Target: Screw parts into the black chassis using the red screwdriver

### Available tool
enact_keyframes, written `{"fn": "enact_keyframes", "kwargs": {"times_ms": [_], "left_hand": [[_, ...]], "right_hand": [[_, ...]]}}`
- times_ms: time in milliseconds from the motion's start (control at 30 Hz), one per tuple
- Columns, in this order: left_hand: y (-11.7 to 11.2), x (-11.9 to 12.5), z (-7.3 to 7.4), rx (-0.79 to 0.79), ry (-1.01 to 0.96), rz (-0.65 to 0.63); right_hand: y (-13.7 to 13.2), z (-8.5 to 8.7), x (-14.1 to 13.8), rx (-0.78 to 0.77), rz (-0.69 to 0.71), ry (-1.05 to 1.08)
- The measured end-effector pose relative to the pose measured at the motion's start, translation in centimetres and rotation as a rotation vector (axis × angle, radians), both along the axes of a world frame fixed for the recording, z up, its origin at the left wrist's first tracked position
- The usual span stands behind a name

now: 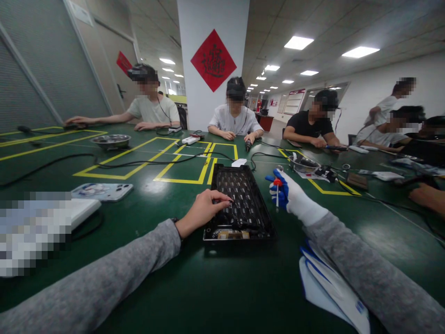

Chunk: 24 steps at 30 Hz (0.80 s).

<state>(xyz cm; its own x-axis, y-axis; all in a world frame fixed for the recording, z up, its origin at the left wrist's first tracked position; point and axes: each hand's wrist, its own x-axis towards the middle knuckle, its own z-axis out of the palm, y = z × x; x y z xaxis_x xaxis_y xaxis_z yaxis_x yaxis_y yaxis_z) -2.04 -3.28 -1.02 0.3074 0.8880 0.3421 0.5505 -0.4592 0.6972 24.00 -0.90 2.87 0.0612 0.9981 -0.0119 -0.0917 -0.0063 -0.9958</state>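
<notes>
A black rectangular casing lies lengthwise on the green table, with rows of small glinting parts inside. At its near end shows a yellowish, board-like part. Over the casing's left side, my bare left hand is closed, thumb and fingertips pinched together; whatever they pinch is too small to name. My right hand wears a white glove with blue fingers and is held to the right of the casing. It grips a screwdriver with a red handle, its shaft pointing down.
A phone and a white, partly blurred box lie at left. A loose white-blue glove rests near my right forearm. Metal bowls stand farther off, and a black cable crosses the table. Several people sit around it.
</notes>
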Motion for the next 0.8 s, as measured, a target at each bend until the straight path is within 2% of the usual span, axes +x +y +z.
{"fn": "enact_keyframes", "kwargs": {"times_ms": [100,233,267,333,500,667,733,800], "left_hand": [[-0.2,0.1,0.2,-0.012,-0.007,-0.004],[-0.5,0.3,0.4,-0.005,-0.088,0.031],[-0.5,0.4,0.4,0.0,-0.107,0.042],[-0.6,0.4,0.4,0.007,-0.132,0.058],[-0.5,0.4,0.1,0.003,-0.192,0.054],[-0.7,0.4,0.1,0.003,-0.238,0.045],[-0.7,0.4,0.2,0.011,-0.244,0.03],[-0.8,0.3,0.2,0.015,-0.249,0.007]], "right_hand": [[0.5,0.3,0.9,-0.012,0.003,-0.371],[0.3,-0.8,1.5,0.046,-0.097,-1.015],[0.1,-1.1,1.4,0.027,-0.107,-1.165],[-0.3,-1.6,1.2,-0.047,-0.088,-1.329],[-1.1,-2.0,0.4,-0.116,-0.08,-1.45],[-1.3,-0.4,0.7,-0.056,-0.139,-1.358],[-1.5,0.7,0.3,0.117,-0.186,-1.301],[-1.9,1.6,-0.9,0.417,-0.132,-1.204]]}}
